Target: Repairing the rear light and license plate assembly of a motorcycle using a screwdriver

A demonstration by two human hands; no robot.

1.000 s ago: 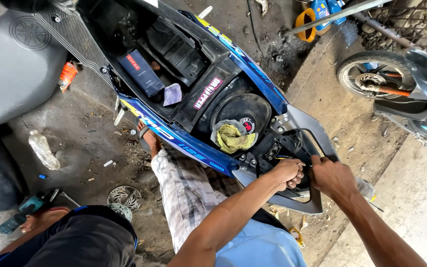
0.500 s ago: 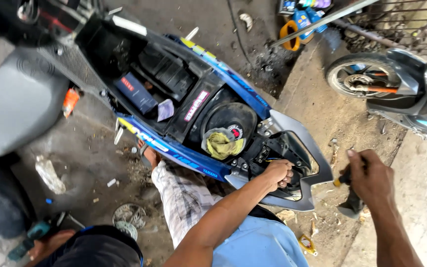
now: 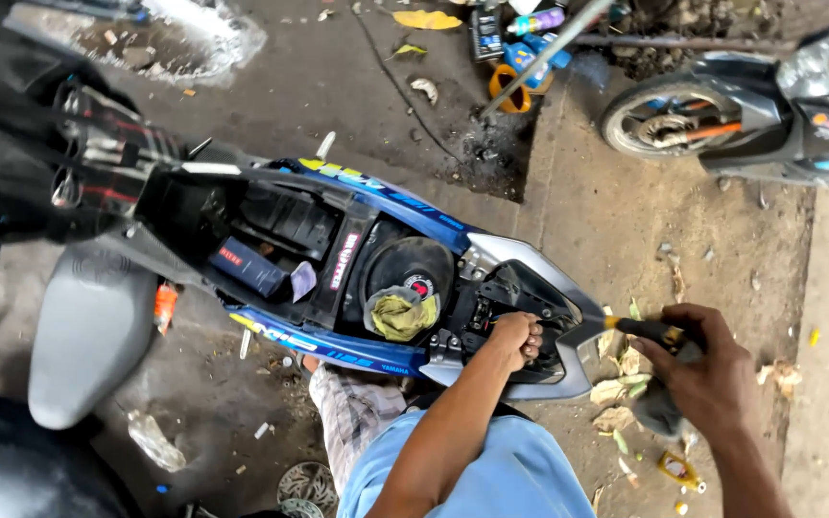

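scooter tail [image 3: 530, 288] is being steadied by the left hand [image 3: 515, 338] clenching its frame, while the right hand [image 3: 698, 360] is gripping a screwdriver [image 3: 626, 326] and rag [image 3: 662, 408] just beside it.

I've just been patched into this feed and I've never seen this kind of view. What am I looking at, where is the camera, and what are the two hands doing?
The single picture comes from a camera worn on a person's head, looking down, so the two bare arms reaching out from the bottom are that person's own. Below them stands a blue scooter with its seat swung open, showing the open compartment. A yellow-green rag sits stuffed where the fuel filler is. The left hand grips the frame at the scooter's tail. The right hand holds a screwdriver with a dark and yellow handle, and a grey cloth. On the concrete floor lie dry leaves and scraps; another scooter stands at the upper right.
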